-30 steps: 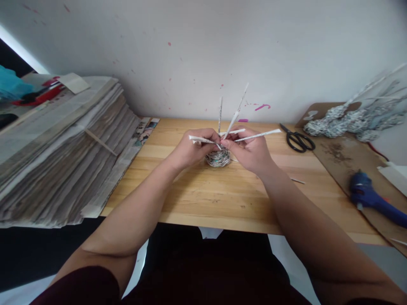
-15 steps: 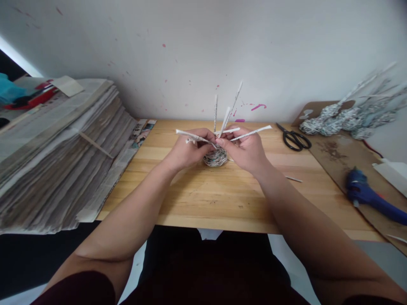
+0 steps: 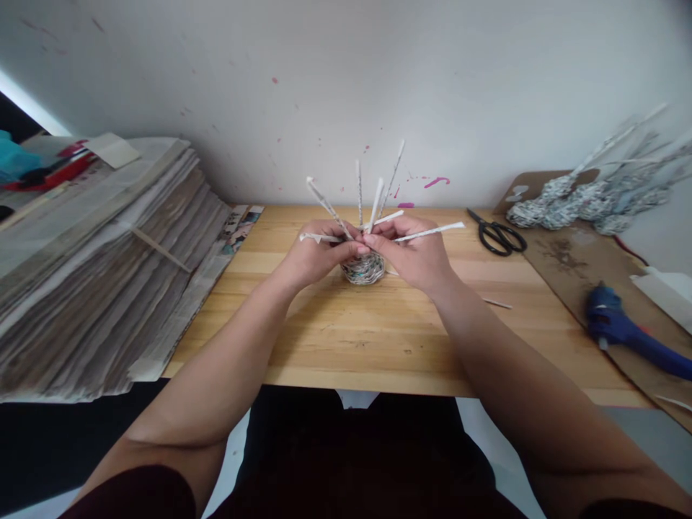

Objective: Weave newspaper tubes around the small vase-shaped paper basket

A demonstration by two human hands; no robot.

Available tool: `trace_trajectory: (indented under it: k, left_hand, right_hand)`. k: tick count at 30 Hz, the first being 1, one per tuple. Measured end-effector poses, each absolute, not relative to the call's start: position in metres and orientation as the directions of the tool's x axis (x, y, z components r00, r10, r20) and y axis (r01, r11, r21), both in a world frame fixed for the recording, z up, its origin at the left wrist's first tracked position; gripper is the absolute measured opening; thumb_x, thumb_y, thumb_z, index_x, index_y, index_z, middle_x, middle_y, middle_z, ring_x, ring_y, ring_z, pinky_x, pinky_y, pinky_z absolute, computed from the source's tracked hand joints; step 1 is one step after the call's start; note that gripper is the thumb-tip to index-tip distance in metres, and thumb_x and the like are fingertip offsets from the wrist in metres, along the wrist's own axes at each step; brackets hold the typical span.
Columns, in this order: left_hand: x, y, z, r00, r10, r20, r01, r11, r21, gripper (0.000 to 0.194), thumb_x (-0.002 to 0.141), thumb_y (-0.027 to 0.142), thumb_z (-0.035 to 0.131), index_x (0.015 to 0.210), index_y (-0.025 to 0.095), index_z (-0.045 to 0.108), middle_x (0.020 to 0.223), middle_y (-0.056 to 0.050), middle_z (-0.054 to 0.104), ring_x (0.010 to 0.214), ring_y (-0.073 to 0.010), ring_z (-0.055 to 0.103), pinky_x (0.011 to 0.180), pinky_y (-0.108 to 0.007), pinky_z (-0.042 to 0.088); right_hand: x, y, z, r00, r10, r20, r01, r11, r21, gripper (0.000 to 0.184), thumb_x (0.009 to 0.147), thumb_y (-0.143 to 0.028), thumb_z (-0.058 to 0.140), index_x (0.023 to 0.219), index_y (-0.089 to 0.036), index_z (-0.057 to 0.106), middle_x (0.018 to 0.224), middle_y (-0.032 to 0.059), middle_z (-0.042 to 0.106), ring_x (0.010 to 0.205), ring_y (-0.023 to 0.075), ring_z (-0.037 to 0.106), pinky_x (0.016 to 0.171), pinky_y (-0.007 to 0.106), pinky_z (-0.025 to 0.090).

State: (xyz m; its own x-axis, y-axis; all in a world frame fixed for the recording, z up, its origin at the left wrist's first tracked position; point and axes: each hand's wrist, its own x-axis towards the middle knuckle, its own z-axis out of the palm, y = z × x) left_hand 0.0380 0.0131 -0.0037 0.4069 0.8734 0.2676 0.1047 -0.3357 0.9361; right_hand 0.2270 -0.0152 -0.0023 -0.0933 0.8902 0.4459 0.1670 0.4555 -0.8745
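Observation:
A small round woven paper basket [image 3: 363,269] rests on the wooden table [image 3: 346,346], with several rolled-paper sticks [image 3: 377,204] fanning up and outward from its rim. My left hand [image 3: 324,254] is closed on the left side of the rim, thumb in front. From the right, my right hand [image 3: 414,252] pinches the rim and stick bases, its thumb close to the left thumb. Fingers hide most of the rim, so which strand each one grips is not visible.
Black scissors [image 3: 498,236] lie right of the hands, and a short paper stick [image 3: 497,303] nearer me. A blue glue gun [image 3: 621,328] lies on cardboard [image 3: 556,259]. More woven pieces [image 3: 584,202] sit at back right. A tall newspaper stack [image 3: 108,281] fills the left.
One paper stick at the left has swung from nearly flat to a steeper upward slant. Both hands stay at the rim, and the view has shifted slightly.

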Motion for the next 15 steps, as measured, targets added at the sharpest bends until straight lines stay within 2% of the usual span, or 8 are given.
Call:
trace_trajectory:
  k: [5, 11, 15]
  left_hand:
    - [0.043, 0.008, -0.001, 0.346, 0.905, 0.247, 0.134, -0.308, 0.942, 0.044, 0.065, 0.052, 0.091, 0.078, 0.013, 0.075, 0.066, -0.003, 0.07, 0.059, -0.0133, 0.06, 0.057, -0.026, 0.052]
    - [0.044, 0.007, -0.003, 0.33, 0.883, 0.333, 0.165, -0.402, 0.901, 0.041, 0.07, 0.051, 0.089, 0.08, 0.014, 0.074, 0.067, -0.002, 0.069, 0.06, -0.0124, 0.057, 0.058, -0.025, 0.047]
    - [0.042, 0.007, -0.002, 0.371, 0.865, 0.337, 0.169, -0.42, 0.892, 0.038, 0.076, 0.049, 0.084, 0.075, 0.016, 0.066, 0.061, 0.001, 0.062, 0.056, -0.0107, 0.05, 0.054, -0.024, 0.041]
  right_hand:
    - [0.224, -0.016, 0.0, -0.071, 0.864, 0.499, 0.193, 0.503, -0.843, 0.01, 0.083, -0.029, 0.076, 0.077, -0.021, 0.075, 0.078, 0.0009, 0.076, 0.069, 0.0147, 0.065, 0.064, 0.029, 0.054]
    - [0.226, -0.012, -0.001, -0.109, 0.854, 0.509, 0.193, 0.521, -0.832, 0.013, 0.086, -0.032, 0.075, 0.08, -0.021, 0.075, 0.079, 0.002, 0.075, 0.072, 0.0153, 0.066, 0.067, 0.03, 0.055]
    - [0.237, -0.016, -0.002, -0.132, 0.883, 0.45, 0.174, 0.467, -0.867, 0.024, 0.086, -0.042, 0.077, 0.099, -0.022, 0.076, 0.098, 0.0044, 0.078, 0.078, 0.0158, 0.067, 0.071, 0.031, 0.056]
